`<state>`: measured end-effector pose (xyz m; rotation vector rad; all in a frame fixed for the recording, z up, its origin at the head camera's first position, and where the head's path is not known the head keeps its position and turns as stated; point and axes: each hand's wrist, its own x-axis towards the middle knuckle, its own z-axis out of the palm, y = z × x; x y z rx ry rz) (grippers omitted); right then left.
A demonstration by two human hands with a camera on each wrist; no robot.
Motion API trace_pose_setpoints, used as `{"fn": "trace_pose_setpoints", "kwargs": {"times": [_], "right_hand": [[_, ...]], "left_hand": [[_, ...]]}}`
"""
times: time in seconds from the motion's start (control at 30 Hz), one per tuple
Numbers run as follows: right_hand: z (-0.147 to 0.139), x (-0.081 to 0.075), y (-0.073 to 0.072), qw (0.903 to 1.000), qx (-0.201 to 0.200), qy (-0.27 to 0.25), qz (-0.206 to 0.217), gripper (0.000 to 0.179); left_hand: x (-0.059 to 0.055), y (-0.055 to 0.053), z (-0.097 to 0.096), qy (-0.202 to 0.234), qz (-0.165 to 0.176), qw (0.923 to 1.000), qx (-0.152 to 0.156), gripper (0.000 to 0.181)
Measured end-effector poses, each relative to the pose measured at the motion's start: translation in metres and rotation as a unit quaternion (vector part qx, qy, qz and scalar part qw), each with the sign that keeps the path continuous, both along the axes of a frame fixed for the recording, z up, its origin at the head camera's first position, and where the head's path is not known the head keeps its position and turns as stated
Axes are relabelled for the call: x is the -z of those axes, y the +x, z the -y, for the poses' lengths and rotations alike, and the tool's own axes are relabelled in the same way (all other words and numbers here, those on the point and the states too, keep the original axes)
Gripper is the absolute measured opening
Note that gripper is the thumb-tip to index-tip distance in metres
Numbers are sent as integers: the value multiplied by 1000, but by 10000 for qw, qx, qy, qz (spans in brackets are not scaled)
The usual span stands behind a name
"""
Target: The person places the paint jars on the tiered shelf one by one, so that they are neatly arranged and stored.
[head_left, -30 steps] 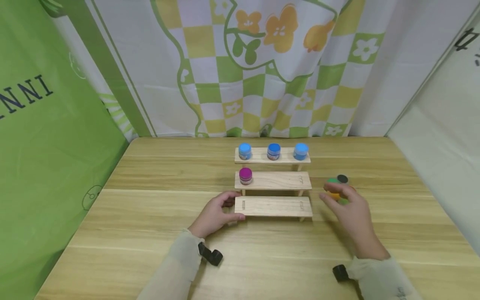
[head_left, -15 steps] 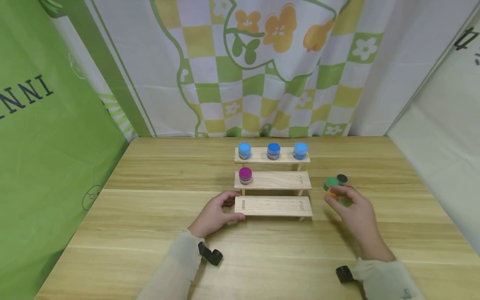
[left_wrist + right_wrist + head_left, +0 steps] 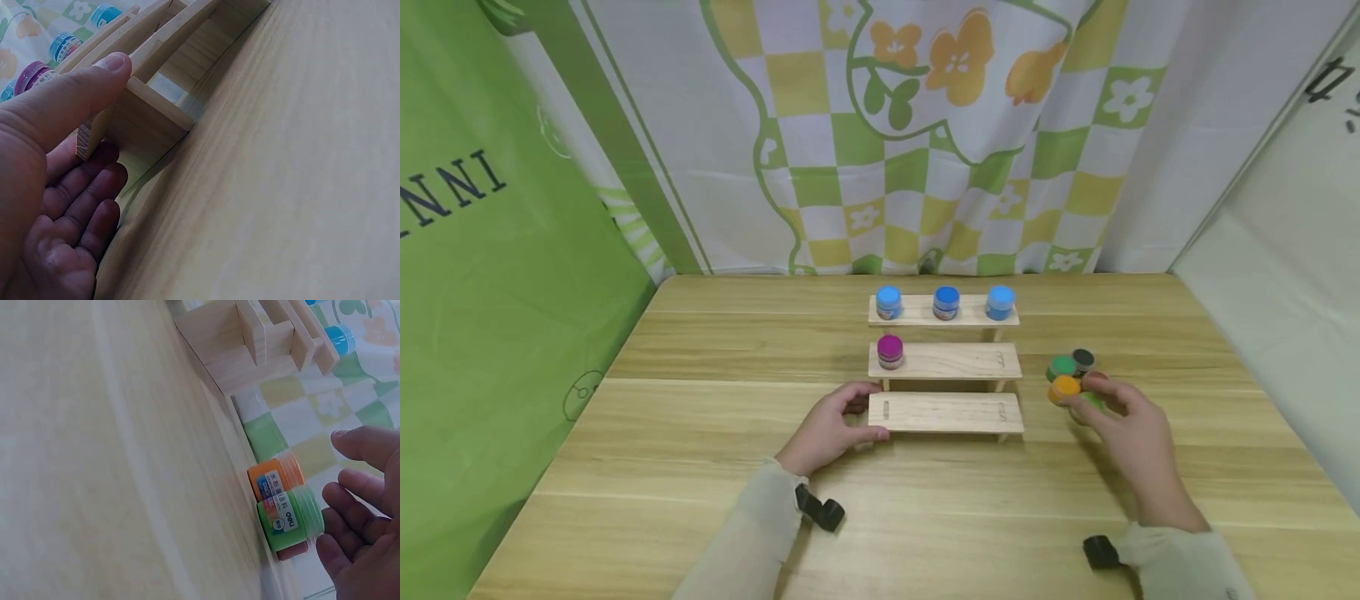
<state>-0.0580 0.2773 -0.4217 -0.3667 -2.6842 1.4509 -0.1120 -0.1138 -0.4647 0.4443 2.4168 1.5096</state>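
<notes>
My left hand (image 3: pixel 827 429) grips the left end of the lowest step of a three-tier wooden stand (image 3: pixel 955 412). In the left wrist view its thumb (image 3: pixel 94 81) lies against the front edge, fingers curling around the end. My right hand (image 3: pixel 1138 442) reaches over a cluster of small paint jars, fingers apart. Nearest to it is a light green jar (image 3: pixel 290 522), beside an orange jar (image 3: pixel 1063 389); the right wrist view shows nothing between thumb and fingers. A dark green jar (image 3: pixel 1062 367), a black-lidded jar (image 3: pixel 1082 360) and a partly hidden reddish-brown jar (image 3: pixel 1095 377) complete the cluster.
On the top tier stand a light blue jar (image 3: pixel 888 302), a darker blue jar (image 3: pixel 946 302) and another light blue jar (image 3: pixel 1000 302). A purple jar (image 3: pixel 891 352) sits at the left of the middle tier. Behind the wooden table (image 3: pixel 737 333) hangs a patterned curtain (image 3: pixel 902 175).
My right hand has moved right and slightly toward me, from over the dark green and orange jars to the light green one, uncovering the first two. The left hand keeps its place.
</notes>
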Motion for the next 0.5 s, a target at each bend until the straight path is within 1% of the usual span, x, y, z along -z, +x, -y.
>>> {"fn": "trace_pose_setpoints", "kwargs": {"times": [0.1, 0.13, 0.27, 0.33, 0.37, 0.43, 0.5], "right_hand": [[-3, 4, -1, 9999, 25, 162, -54, 61], [-4, 5, -1, 9998, 46, 207, -49, 60], [-7, 8, 0, 9993, 66, 358, 40, 60], [-8, 9, 0, 9992, 62, 378, 78, 60], [-8, 10, 0, 9992, 57, 385, 87, 61], [-9, 12, 0, 9991, 41, 411, 84, 62], [-10, 14, 1, 9995, 42, 238, 216, 65]], "left_hand": [[1, 0, 0, 14, -7, 10000, 0, 64], [-3, 1, -1, 8, 6, 10000, 4, 64], [-4, 1, -1, -15, 55, 10000, -2, 63], [-3, 1, -1, -11, 68, 10000, -3, 63], [0, -1, 0, -2, 47, 10000, -6, 63], [1, -1, 0, 14, -7, 10000, 3, 63], [2, -1, 1, 21, -34, 10000, 12, 64]]}}
